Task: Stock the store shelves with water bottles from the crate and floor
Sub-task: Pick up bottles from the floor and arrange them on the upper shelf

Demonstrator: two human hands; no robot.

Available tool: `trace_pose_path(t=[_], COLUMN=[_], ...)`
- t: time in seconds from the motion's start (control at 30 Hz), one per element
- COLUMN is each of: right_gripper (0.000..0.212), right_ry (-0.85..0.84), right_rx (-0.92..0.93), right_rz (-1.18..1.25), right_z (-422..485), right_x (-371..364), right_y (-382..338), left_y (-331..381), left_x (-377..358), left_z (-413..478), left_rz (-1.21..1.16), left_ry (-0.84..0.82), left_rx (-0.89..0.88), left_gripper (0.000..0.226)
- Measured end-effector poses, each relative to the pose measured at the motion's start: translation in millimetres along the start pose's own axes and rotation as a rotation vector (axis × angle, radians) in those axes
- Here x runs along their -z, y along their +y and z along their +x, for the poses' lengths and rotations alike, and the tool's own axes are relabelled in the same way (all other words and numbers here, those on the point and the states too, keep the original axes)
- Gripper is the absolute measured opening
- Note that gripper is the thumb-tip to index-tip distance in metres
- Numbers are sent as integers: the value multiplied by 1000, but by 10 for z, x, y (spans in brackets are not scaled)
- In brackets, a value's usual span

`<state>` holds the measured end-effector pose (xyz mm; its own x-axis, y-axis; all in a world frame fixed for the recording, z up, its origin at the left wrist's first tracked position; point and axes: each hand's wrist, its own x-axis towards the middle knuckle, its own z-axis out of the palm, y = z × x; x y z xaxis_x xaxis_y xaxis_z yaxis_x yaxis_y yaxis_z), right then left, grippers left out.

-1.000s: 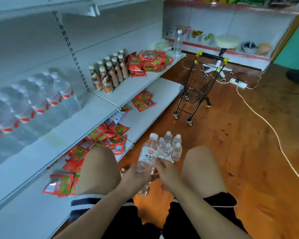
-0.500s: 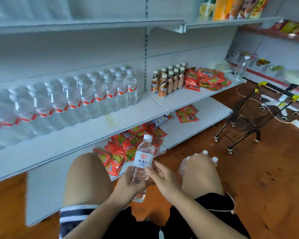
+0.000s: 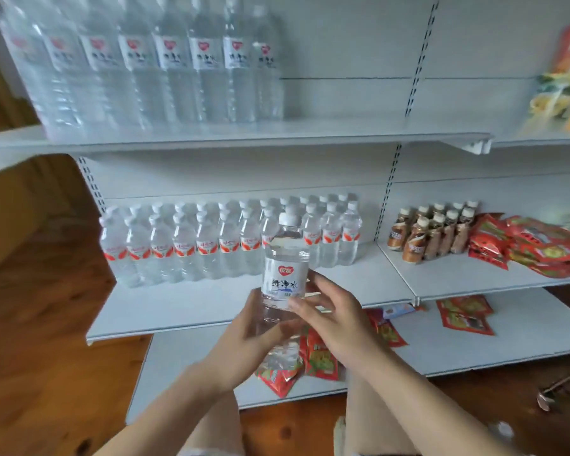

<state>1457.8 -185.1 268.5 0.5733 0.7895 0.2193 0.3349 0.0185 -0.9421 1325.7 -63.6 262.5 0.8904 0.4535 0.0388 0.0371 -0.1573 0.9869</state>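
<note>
The water bottle [image 3: 285,278] is now lifted upright before the middle shelf [image 3: 195,311], with the left hand [image 3: 250,340] gripping its lower part and the right hand [image 3: 336,320] pinching its label, and with free shelf space at 3 o'clock, so placing seems next.

The water bottle [image 3: 287,246] is clear, glossy plastic with a smooth white label [image 3: 284,281]. The shelves [image 3: 185,307] look like matt white painted metal. The floor [image 3: 37,324] at left is polished reddish wood, and the snack packets [image 3: 540,248] at right are glossy film.
</note>
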Motion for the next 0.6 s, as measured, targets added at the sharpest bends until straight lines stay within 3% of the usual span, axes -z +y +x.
trace_pose_path(t=[0.13,0.33,0.43,0.6], right_gripper=[44,52,49,50], right_ry=[-14,45,83,151], right_rx=[198,399,455,450], right_rz=[70,44,21,-50], right_z=[362,1111,1565,2320], right_x=[336,718,844,986], right_y=[-611,-1216,-1499,-1666], left_y=[846,1718,2046,2338], left_x=[312,544,652,838], left_z=[236,771,1127,1789], left_rz=[121,276,238,366], left_ry=[-70,71,166,153], left_rx=[-176,-365,-438,-470], left_gripper=[44,47,57,47])
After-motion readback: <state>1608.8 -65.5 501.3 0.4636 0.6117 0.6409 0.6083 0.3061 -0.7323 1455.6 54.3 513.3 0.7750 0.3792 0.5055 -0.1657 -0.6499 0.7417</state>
